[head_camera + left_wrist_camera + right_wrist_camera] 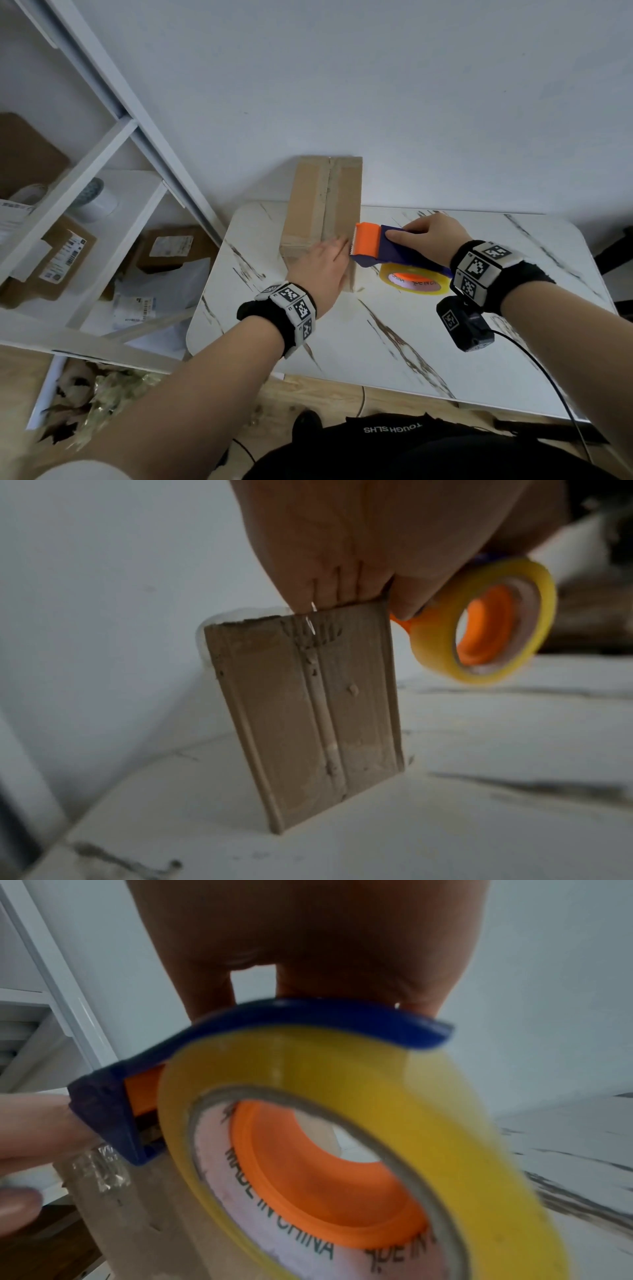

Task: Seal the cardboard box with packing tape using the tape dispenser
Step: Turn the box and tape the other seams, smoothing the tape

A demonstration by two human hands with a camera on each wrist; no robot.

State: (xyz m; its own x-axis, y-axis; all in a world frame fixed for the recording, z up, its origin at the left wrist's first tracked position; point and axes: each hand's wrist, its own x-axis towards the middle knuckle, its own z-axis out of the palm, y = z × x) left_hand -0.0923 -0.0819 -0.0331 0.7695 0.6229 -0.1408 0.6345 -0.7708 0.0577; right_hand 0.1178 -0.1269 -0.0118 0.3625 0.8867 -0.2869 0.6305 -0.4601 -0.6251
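Note:
A long cardboard box (322, 205) lies on the marble table (394, 342), its far end against the wall. A strip of tape runs along its top seam. My left hand (337, 250) rests flat on the near end of the box top, fingers straight. In the left wrist view the box's end face (308, 710) stands below those fingers (329, 588). My right hand (411, 231) grips the blue and orange tape dispenser (373, 245), whose orange toothed end touches the left fingertips at the box's near right edge. The yellow tape roll (359, 1150) hangs under the dispenser (274, 1020).
A white shelf unit (85, 178) stands left of the table with parcels and tape rolls on it. Crumpled packing scraps (96, 404) lie on the floor below. A black cable (555, 387) trails from my right wrist camera over the table's near right part.

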